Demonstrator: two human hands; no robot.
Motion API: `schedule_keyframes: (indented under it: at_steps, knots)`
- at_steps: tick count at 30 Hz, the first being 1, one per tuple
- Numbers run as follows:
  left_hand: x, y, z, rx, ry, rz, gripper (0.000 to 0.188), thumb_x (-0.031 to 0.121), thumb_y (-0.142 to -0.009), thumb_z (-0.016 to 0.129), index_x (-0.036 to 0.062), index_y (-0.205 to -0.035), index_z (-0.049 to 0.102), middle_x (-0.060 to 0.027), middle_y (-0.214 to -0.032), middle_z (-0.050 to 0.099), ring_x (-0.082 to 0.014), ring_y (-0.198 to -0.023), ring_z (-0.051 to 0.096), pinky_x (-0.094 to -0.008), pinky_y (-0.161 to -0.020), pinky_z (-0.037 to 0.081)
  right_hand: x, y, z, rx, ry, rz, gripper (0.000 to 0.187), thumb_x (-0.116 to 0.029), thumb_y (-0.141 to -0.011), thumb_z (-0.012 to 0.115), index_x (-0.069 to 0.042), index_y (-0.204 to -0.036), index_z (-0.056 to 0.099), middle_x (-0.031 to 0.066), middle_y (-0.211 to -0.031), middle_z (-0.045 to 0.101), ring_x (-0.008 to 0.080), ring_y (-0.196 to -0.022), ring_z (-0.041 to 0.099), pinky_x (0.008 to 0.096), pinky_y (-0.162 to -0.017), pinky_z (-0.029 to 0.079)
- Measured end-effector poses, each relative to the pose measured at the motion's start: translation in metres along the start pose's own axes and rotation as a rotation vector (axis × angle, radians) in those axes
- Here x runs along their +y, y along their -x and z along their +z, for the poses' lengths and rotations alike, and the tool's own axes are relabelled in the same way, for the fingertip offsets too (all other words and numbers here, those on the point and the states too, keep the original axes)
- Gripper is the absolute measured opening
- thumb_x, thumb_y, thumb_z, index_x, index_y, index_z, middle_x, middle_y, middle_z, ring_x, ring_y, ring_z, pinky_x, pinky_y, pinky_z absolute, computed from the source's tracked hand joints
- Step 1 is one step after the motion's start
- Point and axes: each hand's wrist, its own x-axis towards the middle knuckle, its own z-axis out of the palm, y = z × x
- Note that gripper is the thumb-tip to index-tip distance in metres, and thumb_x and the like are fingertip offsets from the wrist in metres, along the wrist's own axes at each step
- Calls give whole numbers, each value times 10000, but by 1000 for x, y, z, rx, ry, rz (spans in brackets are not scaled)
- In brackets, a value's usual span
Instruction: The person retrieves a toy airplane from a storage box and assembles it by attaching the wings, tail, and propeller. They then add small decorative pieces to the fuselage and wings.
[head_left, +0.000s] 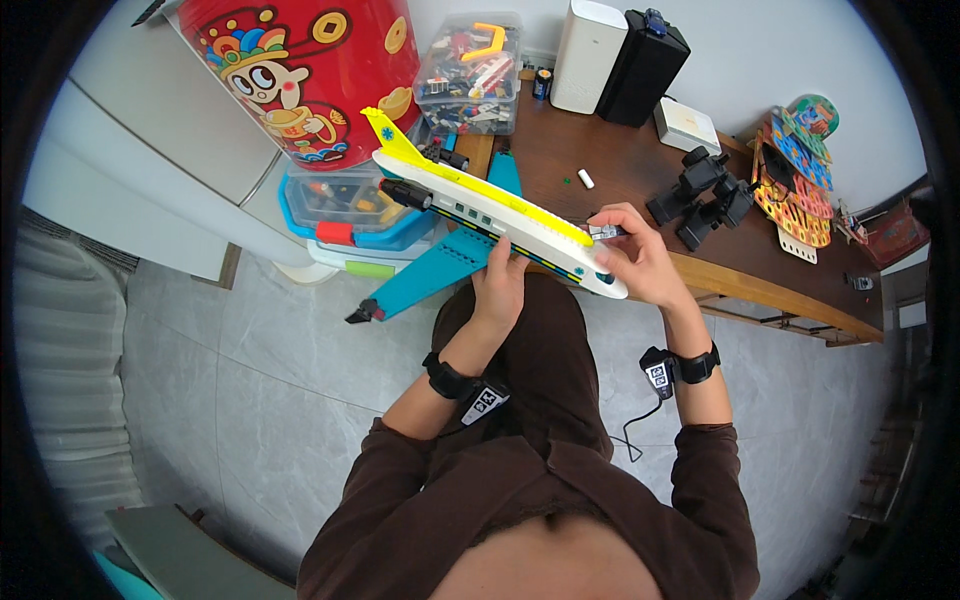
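Note:
A toy building-brick airplane [500,222], white with a yellow top and tail, slants across the space above my lap, its nose toward the right. Teal wings [430,272] stick out on both sides, and a dark engine [405,194] sits near the tail. My left hand [500,288] is closed round the lower side of the body, just ahead of the near wing. At the nose, my right hand [645,258] pinches a small greyish, partly clear brick piece [607,232] over the cockpit area, its thumb against the nose. Whether that piece touches the plane I cannot tell.
On the brown table [560,150] lie a white cylinder piece [586,179] and a tiny green piece. A black jointed object [705,195] stands to the right. Behind are brick-filled clear boxes [468,75], a red bucket [320,80] and a white box-shaped device [588,55].

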Motion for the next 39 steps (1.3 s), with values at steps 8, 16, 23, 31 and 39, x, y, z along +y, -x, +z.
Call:
schedule_keyframes:
  at_steps: [8,16,23,31,39]
  knots:
    - [-5,5,-8,-118,-297,81,329,145,-958,393,44,-1270,383,-86,-1222,451,-187,-1145,455,-352,-960,410,-38,-3,11,-64,566,-111,673,-191,-596,809,-59,-1166,478,135,-1158,422,319,-949,574,390,-776,514]
    - [7,16,-18,-422,-1129,220,380,211,-919,517,-36,-1205,477,-141,-1179,533,-220,-1080,503,-327,-907,414,-31,-8,22,-55,665,-216,672,-125,-577,764,-61,-1177,469,147,-1152,416,359,-950,556,404,-744,511]
    - [34,10,-56,-563,-1179,163,484,403,-917,463,100,-1290,413,-116,-1268,468,-246,-1073,518,-433,-907,435,-17,-6,-7,-82,754,-451,629,-89,-587,713,-74,-1174,488,147,-1155,433,331,-953,557,379,-777,506]
    - [100,2,-42,-240,923,-1025,1007,775,-702,445,189,-1446,104,-172,-1471,175,-487,-1289,231,-694,-999,141,-15,-23,-24,-387,911,-693,577,-106,-580,712,-41,-1126,538,126,-1017,520,299,-920,551,377,-794,475]
    - [91,11,-24,-478,80,-885,1284,740,-517,669,85,-1440,64,-209,-1417,282,-481,-1179,415,-457,-979,409,-21,-49,-29,-292,1188,-921,473,-164,-695,668,-82,-1146,549,92,-1103,533,248,-995,553,310,-877,459]
